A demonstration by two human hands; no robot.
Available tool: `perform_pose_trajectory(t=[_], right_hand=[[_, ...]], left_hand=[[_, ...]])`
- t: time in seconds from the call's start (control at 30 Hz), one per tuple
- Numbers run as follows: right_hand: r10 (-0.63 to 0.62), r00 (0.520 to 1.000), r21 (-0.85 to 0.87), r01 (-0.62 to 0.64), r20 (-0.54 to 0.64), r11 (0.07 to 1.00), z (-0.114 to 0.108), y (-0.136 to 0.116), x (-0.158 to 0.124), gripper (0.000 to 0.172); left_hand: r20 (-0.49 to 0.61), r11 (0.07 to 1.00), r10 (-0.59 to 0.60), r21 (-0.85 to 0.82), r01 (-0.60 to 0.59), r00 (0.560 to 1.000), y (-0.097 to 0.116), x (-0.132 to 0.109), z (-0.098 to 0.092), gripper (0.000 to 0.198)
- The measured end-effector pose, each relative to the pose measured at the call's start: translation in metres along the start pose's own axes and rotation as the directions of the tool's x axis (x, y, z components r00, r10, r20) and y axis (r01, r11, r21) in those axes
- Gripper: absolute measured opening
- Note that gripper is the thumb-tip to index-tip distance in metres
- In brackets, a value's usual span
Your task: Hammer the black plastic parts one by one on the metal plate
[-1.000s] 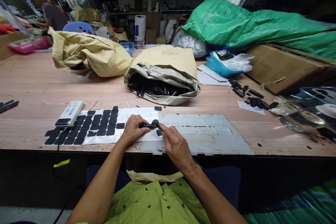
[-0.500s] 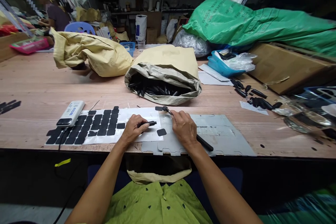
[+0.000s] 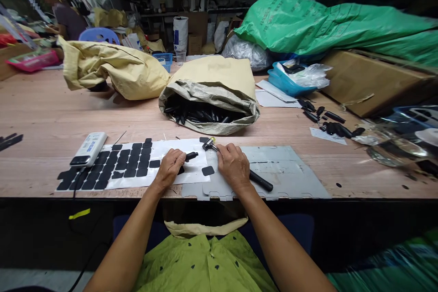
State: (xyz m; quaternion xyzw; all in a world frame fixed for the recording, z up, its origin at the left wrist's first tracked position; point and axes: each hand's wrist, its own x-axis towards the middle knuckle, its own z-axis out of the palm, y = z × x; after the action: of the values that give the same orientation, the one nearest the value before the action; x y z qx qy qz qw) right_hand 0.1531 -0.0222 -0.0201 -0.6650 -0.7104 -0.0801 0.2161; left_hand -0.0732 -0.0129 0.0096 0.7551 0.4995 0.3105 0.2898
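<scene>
My left hand (image 3: 170, 166) is closed around a slim black cylindrical part (image 3: 191, 156), whose end points right over a white sheet (image 3: 174, 147). My right hand (image 3: 234, 164) grips a small mallet (image 3: 262, 180) by its shaft. The black handle sticks out behind my wrist, and the head, with a yellow face, hangs by the sheet's far right corner. Between the hands lies a flat black rounded piece (image 3: 207, 171). Rows of similar black pieces (image 3: 132, 159) cover the sheet's left part. Another shows partly beneath my left fingers.
A grey board (image 3: 290, 169) lies under my right hand. Beyond the sheet, an open sack (image 3: 208, 86) holds many black parts. A white device (image 3: 89, 148) with a cable stands left. More black parts (image 3: 337, 130) lie right, near a cardboard box (image 3: 369, 82). Another person sits far left.
The mallet head has turned so its yellow face shows. My left hand has drawn slightly left with the black part, uncovering a black piece below. The whole view has shifted a little.
</scene>
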Motion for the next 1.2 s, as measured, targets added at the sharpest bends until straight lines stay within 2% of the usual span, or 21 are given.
perform_pose_trajectory(t=[0.1, 0.17, 0.27, 0.37, 0.43, 0.53, 0.6, 0.67, 0.73, 0.83, 0.9, 0.97, 1.0, 1.03, 1.07, 1.1, 1.13, 1.17, 1.2], right_hand=[[0.001, 1.0, 0.004, 0.0, -0.001, 1.0, 0.0, 0.0, 0.0, 0.031], [0.002, 1.0, 0.004, -0.002, 0.004, 1.0, -0.001, -0.001, 0.0, 0.031], [0.001, 1.0, 0.0, -0.001, 0.005, 1.0, -0.001, -0.001, 0.0, 0.03], [-0.001, 1.0, -0.007, 0.001, -0.001, 1.0, -0.001, -0.001, 0.0, 0.03], [-0.003, 1.0, -0.015, 0.003, -0.001, 1.0, -0.002, -0.002, 0.001, 0.029], [-0.003, 1.0, -0.021, 0.003, 0.004, 1.0, -0.003, -0.002, 0.001, 0.029], [-0.003, 1.0, -0.021, 0.003, 0.005, 1.0, -0.003, -0.002, 0.001, 0.029], [-0.006, 1.0, -0.02, 0.006, 0.0, 1.0, -0.003, -0.002, 0.001, 0.029], [-0.008, 1.0, -0.021, 0.008, -0.005, 1.0, -0.002, -0.002, 0.001, 0.029], [-0.011, 1.0, -0.025, 0.01, -0.013, 1.0, -0.001, -0.002, 0.001, 0.029], [-0.013, 1.0, -0.029, 0.013, -0.019, 0.999, 0.0, -0.002, 0.001, 0.029], [-0.017, 0.999, -0.036, 0.016, -0.027, 0.999, 0.0, -0.002, 0.0, 0.029], [-0.019, 0.999, -0.04, 0.017, -0.032, 0.999, 0.001, -0.002, 0.0, 0.029], [-0.021, 0.999, -0.043, 0.019, -0.037, 0.999, 0.001, -0.002, 0.0, 0.028], [-0.024, 0.999, -0.045, 0.022, -0.042, 0.999, 0.001, -0.002, -0.001, 0.028], [-0.026, 0.999, -0.044, 0.024, -0.045, 0.999, 0.001, -0.001, -0.001, 0.028], [-0.028, 0.998, -0.04, 0.026, -0.047, 0.999, 0.002, -0.001, -0.001, 0.028], [-0.029, 0.998, -0.034, 0.028, -0.048, 0.999, 0.002, -0.001, 0.0, 0.028], [-0.03, 0.998, -0.028, 0.029, -0.049, 0.999, 0.001, -0.001, 0.0, 0.028]], left_hand=[[-0.019, 0.999, 0.022, -0.025, -0.022, 1.0, 0.005, -0.005, -0.002, 0.044], [0.009, 0.994, 0.055, -0.091, -0.054, 0.998, 0.014, -0.016, -0.003, 0.042], [0.203, 0.965, 0.11, -0.257, -0.055, 0.973, 0.036, -0.046, -0.001, 0.032], [0.456, 0.945, 0.12, -0.325, 0.04, 0.882, 0.05, -0.079, 0.015, 0.028], [0.542, 0.952, 0.054, -0.281, 0.12, 0.839, 0.046, -0.097, 0.035, 0.029], [0.544, 0.951, -0.179, -0.117, 0.285, 0.82, 0.02, -0.113, 0.071, 0.034], [0.535, 0.915, -0.352, 0.022, 0.403, 0.768, -0.001, -0.118, 0.089, 0.037], [0.545, 0.885, -0.442, 0.133, 0.447, 0.712, -0.012, -0.12, 0.097, 0.044], [0.583, 0.899, -0.429, 0.197, 0.392, 0.69, -0.009, -0.119, 0.094, 0.053], [0.65, 0.956, -0.292, 0.196, 0.217, 0.702, 0.022, -0.107, 0.068, 0.06], [0.71, 0.992, -0.121, 0.064, 0.108, 0.694, 0.047, -0.09, 0.043, 0.051], [0.751, 0.985, 0.026, -0.132, 0.11, 0.659, 0.063, -0.063, 0.019, 0.042], [0.731, 0.973, 0.056, -0.193, 0.128, 0.68, 0.065, -0.046, 0.008, 0.04], [0.671, 0.967, 0.045, -0.216, 0.138, 0.74, 0.063, -0.027, -0.001, 0.039], [0.572, 0.968, -0.009, -0.201, 0.151, 0.82, 0.057, -0.006, -0.009, 0.038], [0.418, 0.977, -0.074, -0.154, 0.151, 0.905, 0.047, 0.016, -0.016, 0.036], [0.234, 0.984, -0.13, -0.091, 0.155, 0.964, 0.036, 0.038, -0.022, 0.034], [0.038, 0.984, -0.176, -0.028, 0.177, 0.984, 0.023, 0.061, -0.027, 0.033], [-0.122, 0.977, -0.204, 0.042, 0.211, 0.971, 0.01, 0.082, -0.032, 0.032]])
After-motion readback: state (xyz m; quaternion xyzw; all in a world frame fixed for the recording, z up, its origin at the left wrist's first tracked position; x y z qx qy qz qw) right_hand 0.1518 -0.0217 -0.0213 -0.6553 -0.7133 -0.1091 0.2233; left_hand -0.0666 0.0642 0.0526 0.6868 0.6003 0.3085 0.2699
